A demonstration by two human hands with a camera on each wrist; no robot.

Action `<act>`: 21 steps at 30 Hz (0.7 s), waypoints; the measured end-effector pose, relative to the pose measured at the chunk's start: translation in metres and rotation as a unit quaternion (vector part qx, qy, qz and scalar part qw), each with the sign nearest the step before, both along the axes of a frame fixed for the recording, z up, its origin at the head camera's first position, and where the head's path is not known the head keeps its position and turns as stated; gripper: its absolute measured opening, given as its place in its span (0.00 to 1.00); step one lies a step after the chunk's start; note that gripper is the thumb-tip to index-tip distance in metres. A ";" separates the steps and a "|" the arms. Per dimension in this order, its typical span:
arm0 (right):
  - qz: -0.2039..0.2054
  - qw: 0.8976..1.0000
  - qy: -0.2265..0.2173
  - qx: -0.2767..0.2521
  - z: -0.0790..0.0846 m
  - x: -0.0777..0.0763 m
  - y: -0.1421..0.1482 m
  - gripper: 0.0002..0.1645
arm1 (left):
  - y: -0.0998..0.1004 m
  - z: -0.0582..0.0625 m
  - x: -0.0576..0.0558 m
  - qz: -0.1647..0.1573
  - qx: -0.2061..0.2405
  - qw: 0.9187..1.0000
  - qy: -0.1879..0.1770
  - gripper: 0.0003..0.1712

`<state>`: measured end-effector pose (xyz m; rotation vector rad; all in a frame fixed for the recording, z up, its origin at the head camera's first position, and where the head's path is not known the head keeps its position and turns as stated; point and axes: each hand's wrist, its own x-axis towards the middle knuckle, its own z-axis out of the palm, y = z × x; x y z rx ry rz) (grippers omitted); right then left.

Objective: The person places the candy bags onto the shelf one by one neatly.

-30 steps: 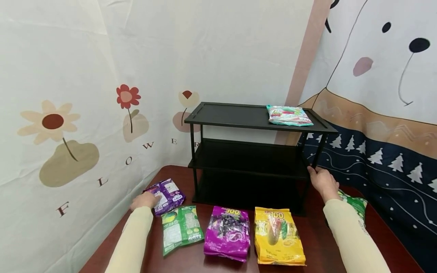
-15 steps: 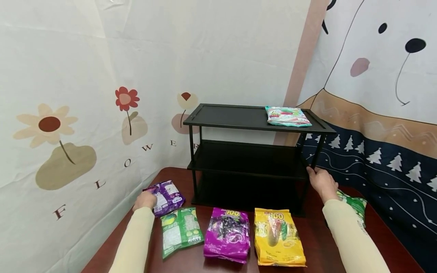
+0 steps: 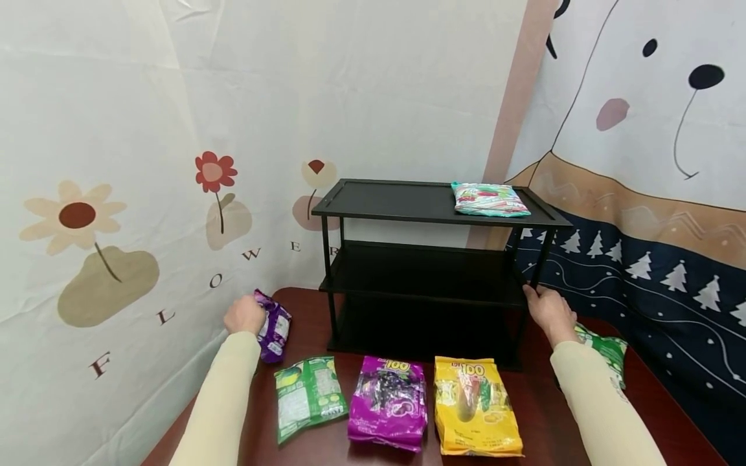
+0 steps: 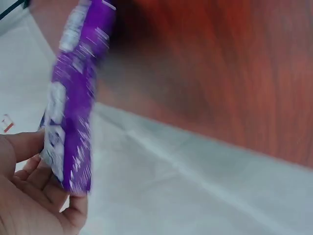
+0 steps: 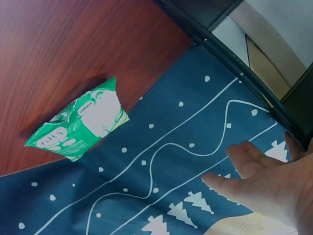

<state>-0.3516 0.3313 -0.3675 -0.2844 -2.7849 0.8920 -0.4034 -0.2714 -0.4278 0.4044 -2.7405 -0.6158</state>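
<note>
My left hand (image 3: 245, 315) grips one edge of a purple candy bag (image 3: 274, 327), thumb on one side and fingers on the other. In the left wrist view that bag (image 4: 73, 107) is held edge-on, tilted up over the table's edge. My right hand (image 3: 550, 309) holds the right front post of a black three-tier rack (image 3: 402, 202) near its middle shelf. From the right wrist, several fingers of this hand (image 5: 264, 181) hang loose beside the rack's frame. A teal and white bag (image 3: 489, 199) lies on the right of the top shelf.
Along the front of the table (image 3: 428, 453) lie a green bag (image 3: 311, 396), a magenta bag (image 3: 388, 401) and a yellow bag (image 3: 474, 404). Another green bag (image 5: 85, 120) sits by the right edge. Printed cloth (image 3: 140, 97) hangs behind.
My left hand has lifted the purple candy bag, which lay flat on the table, and tilted it upright toward the left. My right hand stays at the rack's post.
</note>
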 end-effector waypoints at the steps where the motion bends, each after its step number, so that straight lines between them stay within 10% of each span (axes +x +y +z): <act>1: 0.001 1.000 -0.001 -0.001 0.000 0.000 0.000 0.39 | -0.001 0.002 -0.001 -0.007 -0.019 1.000 0.013 0.14; 10: -0.004 1.000 0.000 -0.002 -0.002 0.001 0.001 0.40 | 0.005 -0.008 -0.009 -0.115 -0.188 0.971 0.095 0.07; 16: -0.001 1.000 0.002 -0.004 -0.003 -0.001 0.000 0.40 | 0.023 -0.020 -0.009 -0.171 -0.149 0.973 0.048 0.23; 21: -0.002 1.000 0.009 -0.003 -0.005 -0.002 -0.002 0.39 | 0.032 -0.025 -0.005 -0.158 -0.145 0.976 0.041 0.16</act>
